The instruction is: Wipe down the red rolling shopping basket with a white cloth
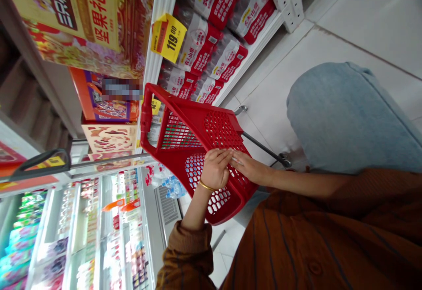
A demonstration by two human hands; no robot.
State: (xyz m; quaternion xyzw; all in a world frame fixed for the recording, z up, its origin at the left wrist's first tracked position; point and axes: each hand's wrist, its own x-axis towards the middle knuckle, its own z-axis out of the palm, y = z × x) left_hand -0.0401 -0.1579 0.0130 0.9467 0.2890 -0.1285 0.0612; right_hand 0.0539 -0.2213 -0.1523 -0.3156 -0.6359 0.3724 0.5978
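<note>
Head: left hand (215,167) touches right hand (249,166) near cart (198,123).

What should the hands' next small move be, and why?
Probably part them and bring one to the handle of the red cart. The left hand and right hand meet near the fingertips in front of the cart, and neither is on that handle, which shows uncovered. Whether anything sits between the fingers can't be seen, so check first.
</note>
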